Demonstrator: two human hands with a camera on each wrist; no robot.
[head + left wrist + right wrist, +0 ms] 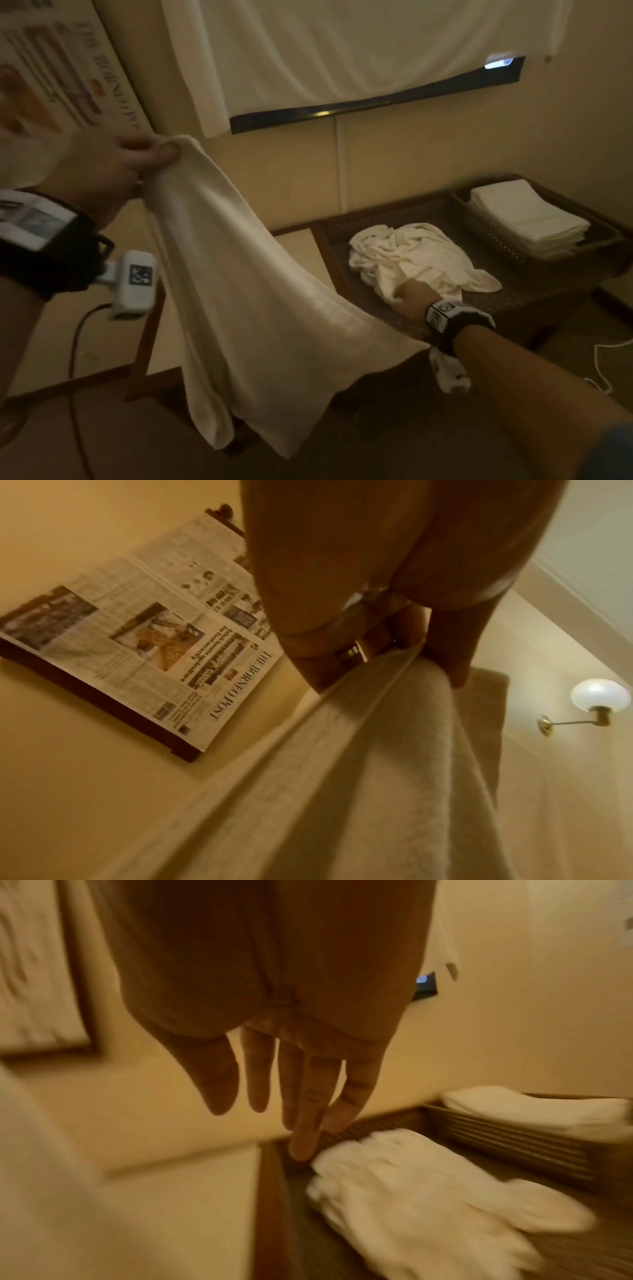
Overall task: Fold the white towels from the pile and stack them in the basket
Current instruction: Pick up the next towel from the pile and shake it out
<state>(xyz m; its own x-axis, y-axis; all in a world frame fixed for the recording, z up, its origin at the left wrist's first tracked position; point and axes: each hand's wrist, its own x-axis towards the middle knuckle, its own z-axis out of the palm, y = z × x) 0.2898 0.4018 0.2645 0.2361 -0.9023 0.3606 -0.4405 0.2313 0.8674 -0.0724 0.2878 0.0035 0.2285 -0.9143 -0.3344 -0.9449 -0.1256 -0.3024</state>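
Pinching one corner of a white towel, the left hand is raised high, fingers curled tight round the bunched cloth, a ring showing on one of them. From that grip the towel hangs down and sweeps across toward the right forearm. Out over the dark woven table, the right hand has its fingers straight and slightly spread, holding nothing, reaching at the near edge of the crumpled pile; whether they touch it I cannot tell. Beyond the pile, folded towels sit stacked in the basket.
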